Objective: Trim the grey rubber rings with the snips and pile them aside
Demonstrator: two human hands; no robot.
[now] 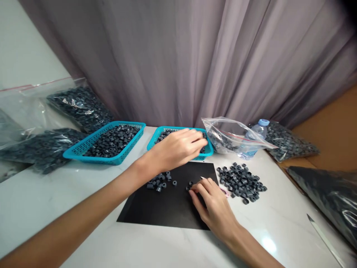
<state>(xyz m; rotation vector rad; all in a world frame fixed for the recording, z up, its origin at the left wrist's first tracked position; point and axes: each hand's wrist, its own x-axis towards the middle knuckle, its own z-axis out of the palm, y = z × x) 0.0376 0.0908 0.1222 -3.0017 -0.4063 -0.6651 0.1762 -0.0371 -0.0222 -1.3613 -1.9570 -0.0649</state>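
My left hand (182,147) is over the middle blue basket (158,131), which holds small dark grey plastic rings. Its fingers are curled, and what they hold, if anything, is hidden. On the right side of a black sheet (164,208), my right hand (210,201) has thumb and fingertips closed at a small dark grey ring (190,184). A slim pale tip (202,177) and a pink part (224,192) show from beneath this hand; I cannot tell whether it grips them. More rings (158,182) lie loose on the sheet's left side, below my left wrist.
A pile of rings (242,182) lies right of the sheet. Another blue basket (106,160) of rings stands left. An unsealed clear bag (223,143), a water bottle (260,128) and filled bags (290,141) stand behind. More filled bags (80,108) lie left. A pointed strip (325,238) lies near right.
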